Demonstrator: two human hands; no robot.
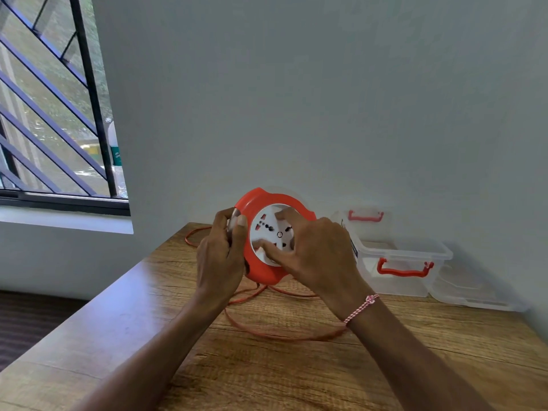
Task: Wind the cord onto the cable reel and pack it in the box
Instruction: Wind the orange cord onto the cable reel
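Note:
I hold a round orange cable reel (258, 207) with a white socket face (274, 232) upright above the wooden table (124, 315). My left hand (221, 256) grips its left rim. My right hand (314, 250) lies over the white face, fingers and thumb pinched on it. The thin orange cord (267, 333) hangs from the reel's underside and lies in loose loops on the table, some of them behind my left hand. A clear plastic box (400, 262) with red handles stands open to the right of the reel.
The box's clear lid (366, 216) with a red handle leans against the grey wall behind it. Another clear lid or tray (471, 292) lies to the box's right. A barred window (53, 114) is at the left; the table's left edge drops to the floor.

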